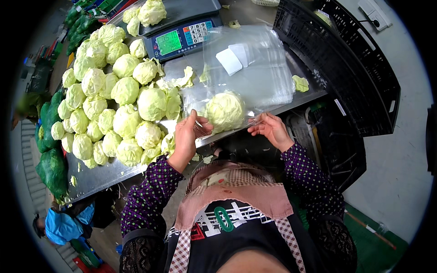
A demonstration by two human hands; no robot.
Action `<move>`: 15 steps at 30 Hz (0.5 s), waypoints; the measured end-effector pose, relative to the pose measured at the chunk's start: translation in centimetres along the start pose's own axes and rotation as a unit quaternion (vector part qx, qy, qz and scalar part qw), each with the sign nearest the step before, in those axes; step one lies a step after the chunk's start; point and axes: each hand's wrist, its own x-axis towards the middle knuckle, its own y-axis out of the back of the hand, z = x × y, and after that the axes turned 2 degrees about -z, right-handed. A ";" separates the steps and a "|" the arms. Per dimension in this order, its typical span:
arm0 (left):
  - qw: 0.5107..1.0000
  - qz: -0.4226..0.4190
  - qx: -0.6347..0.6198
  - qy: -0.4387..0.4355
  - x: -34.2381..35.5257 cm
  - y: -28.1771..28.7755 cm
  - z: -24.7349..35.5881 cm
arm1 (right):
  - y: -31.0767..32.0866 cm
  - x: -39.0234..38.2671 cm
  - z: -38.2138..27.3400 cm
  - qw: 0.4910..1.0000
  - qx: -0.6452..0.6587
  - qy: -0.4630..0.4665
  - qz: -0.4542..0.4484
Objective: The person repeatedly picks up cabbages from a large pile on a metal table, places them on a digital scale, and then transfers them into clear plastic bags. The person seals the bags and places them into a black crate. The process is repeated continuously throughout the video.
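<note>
Materials first: the cabbage head [224, 112] is pale green, rounded, its leaves wrinkled and tightly wrapped. Thin, glossy clear bag [195, 98] film creases around it; from my remote view I cannot tell how far inside it sits. Stacked flat bags [271, 75] lie just beyond, smooth and transparent, with white rectangular cards [229, 62] on top. The metal table [93, 181] is smooth, dull grey; a heap of cabbages [125, 91] covers its left part.

Hands: I log the left hand [187, 136] partly curled, thumb and fingertips pinching film at the near left. The right hand [274, 131] pinches film at the right, fingers bent, palm free.

Position: the cabbage head rests between both hands, slightly beyond them, near the table's front edge.
</note>
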 end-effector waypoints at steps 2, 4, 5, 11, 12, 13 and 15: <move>0.998 0.007 -0.045 0.039 0.7 -0.3 0.5 | -1.7 0.1 -1.2 0.979 -0.170 0.061 0.091; 0.997 0.060 -0.043 -0.017 1.0 -1.5 1.6 | -4.6 -0.2 -3.4 0.928 -0.268 0.217 0.142; 0.994 0.086 -0.041 -0.045 1.0 -2.1 2.0 | -5.9 -0.2 -4.1 0.888 -0.314 0.292 0.166; 0.988 0.077 0.035 -0.128 3.0 -1.6 2.5 | -5.5 6.0 -5.1 0.917 -0.200 0.180 0.295; 0.990 0.096 0.027 -0.102 2.6 -1.5 2.6 | -4.8 7.1 -4.8 0.921 -0.195 0.144 0.304; 0.990 0.115 0.021 -0.075 2.3 -1.1 2.4 | -4.2 7.9 -4.2 0.925 -0.188 0.104 0.312; 0.986 0.112 0.114 -0.055 1.7 0.8 -0.3 | -3.7 8.4 -2.6 0.936 -0.215 0.002 0.280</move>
